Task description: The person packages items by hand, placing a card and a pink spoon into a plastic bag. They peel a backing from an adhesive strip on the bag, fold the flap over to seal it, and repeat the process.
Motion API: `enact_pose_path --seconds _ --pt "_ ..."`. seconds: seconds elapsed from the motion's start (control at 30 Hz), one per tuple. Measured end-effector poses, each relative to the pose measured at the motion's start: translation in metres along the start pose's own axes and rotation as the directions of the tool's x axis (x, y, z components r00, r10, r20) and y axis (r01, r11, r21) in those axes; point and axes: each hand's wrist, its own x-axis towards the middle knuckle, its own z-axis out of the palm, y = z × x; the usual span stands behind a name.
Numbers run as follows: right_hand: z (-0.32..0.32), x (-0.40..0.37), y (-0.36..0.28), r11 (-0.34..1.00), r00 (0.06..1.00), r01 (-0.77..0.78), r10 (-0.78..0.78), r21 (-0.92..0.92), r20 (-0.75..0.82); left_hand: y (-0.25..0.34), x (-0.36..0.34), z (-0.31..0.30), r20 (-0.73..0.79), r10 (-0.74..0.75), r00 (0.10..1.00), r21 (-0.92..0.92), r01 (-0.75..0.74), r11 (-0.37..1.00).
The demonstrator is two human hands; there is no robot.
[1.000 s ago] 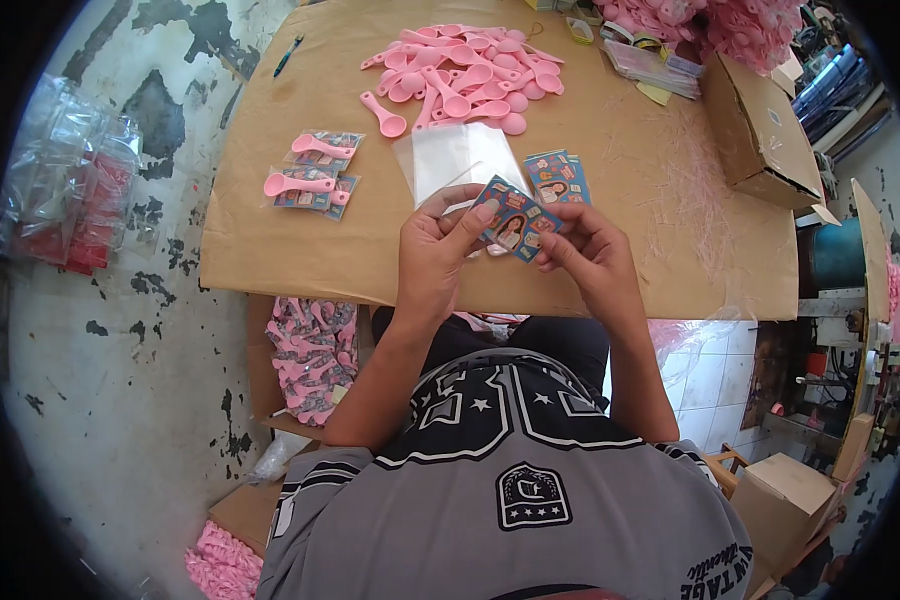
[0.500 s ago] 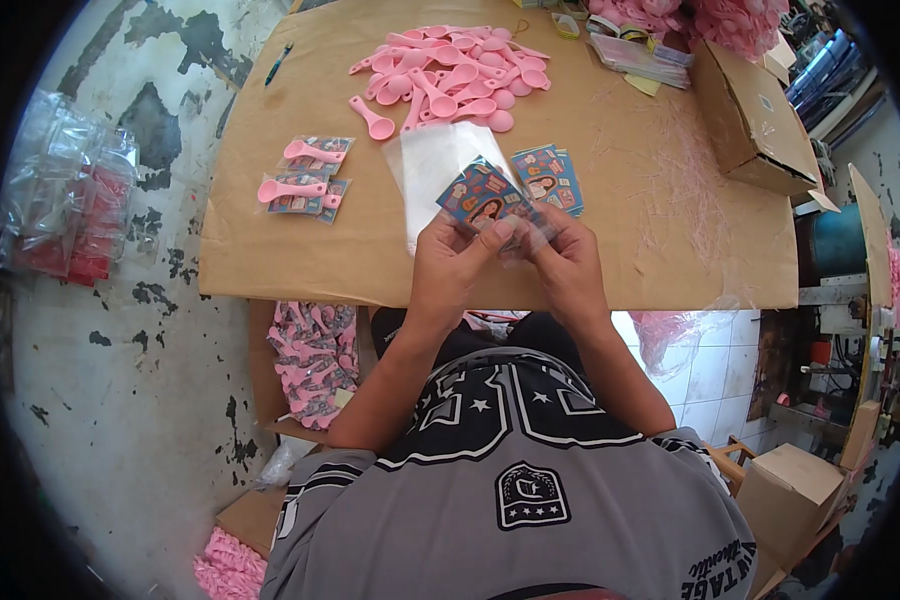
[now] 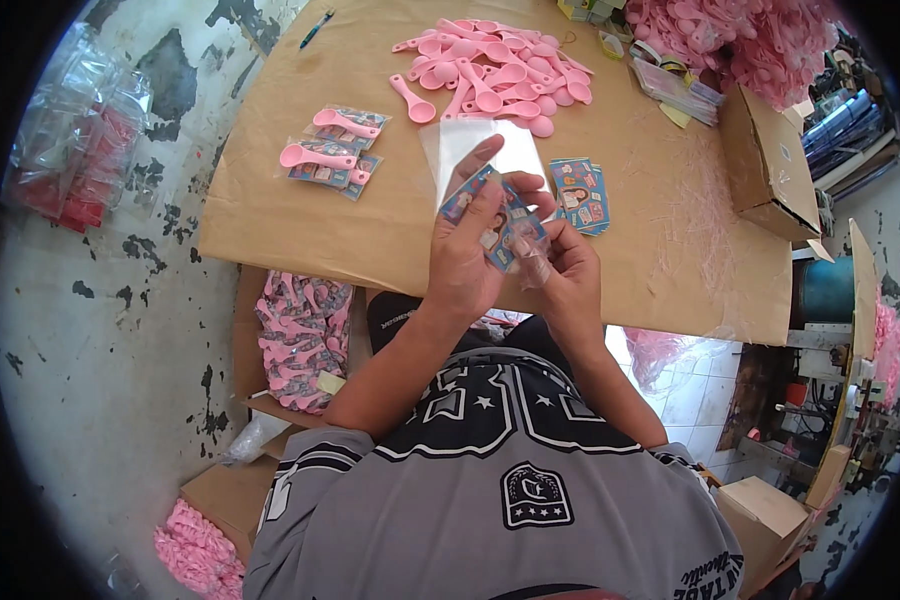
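My left hand (image 3: 467,240) holds a blue printed card (image 3: 492,222) between thumb and fingers, above the table's front edge. My right hand (image 3: 570,275) pinches a clear plastic bag (image 3: 532,262) at the card's lower right end. How far the card sits inside the bag I cannot tell. Just behind my hands lies a stack of clear bags (image 3: 448,150). More blue cards (image 3: 581,196) lie right of that stack. A heap of pink spoons (image 3: 500,75) is farther back. To the left, pink spoons (image 3: 320,157) rest on bagged cards (image 3: 362,170).
The brown table (image 3: 290,240) has an open cardboard box (image 3: 765,160) at its right and a pen (image 3: 316,30) at back left. Below the left edge, a box holds packed spoons (image 3: 300,340). Pink items in plastic (image 3: 735,40) fill the back right.
My left hand has turned and its fingers have spread behind the card, which is now tilted more steeply. The whole view has shifted and turned slightly.
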Motion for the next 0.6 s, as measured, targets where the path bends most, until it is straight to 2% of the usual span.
enact_pose_path --seconds 0.17,0.2,0.27,0.3,0.4,0.43,0.53,0.6 --pt "0.008 0.007 0.009 0.987 0.984 0.158 -0.16 -0.028 -0.075 -0.003 0.0 0.001 -0.018 -0.016 1.0 0.0 0.016 1.0" --pt "0.008 0.008 0.006 0.94 0.957 0.266 -0.284 -0.214 -0.062 -0.001 0.0 -0.002 -0.027 -0.009 1.0 0.013 0.01 1.0" --pt "0.008 0.006 -0.009 0.717 0.864 0.436 -0.502 -0.544 0.031 0.003 0.001 -0.005 -0.08 0.0 0.997 0.021 0.002 1.0" --pt "0.011 0.004 -0.022 0.623 0.813 0.517 -0.573 -0.587 0.107 0.005 0.002 -0.006 -0.123 0.003 0.992 0.017 -0.001 1.0" --pt "-0.008 0.016 -0.027 0.338 0.647 0.735 -0.609 -0.588 0.458 0.015 0.007 -0.029 -0.226 0.014 0.974 -0.054 -0.027 0.998" --pt "-0.01 0.019 -0.036 0.305 0.65 0.726 -0.597 -0.616 0.471 0.021 0.008 -0.041 -0.251 0.014 0.968 -0.087 -0.037 0.996" --pt "-0.025 0.044 -0.058 0.55 0.833 0.534 -0.47 -0.642 0.291 0.049 0.006 -0.062 -0.287 0.121 0.95 -0.069 -0.146 0.987" --pt "-0.041 0.083 -0.073 0.496 0.865 0.457 -0.442 -0.738 0.238 0.058 0.001 -0.054 -0.288 0.147 0.946 -0.034 -0.164 0.986"
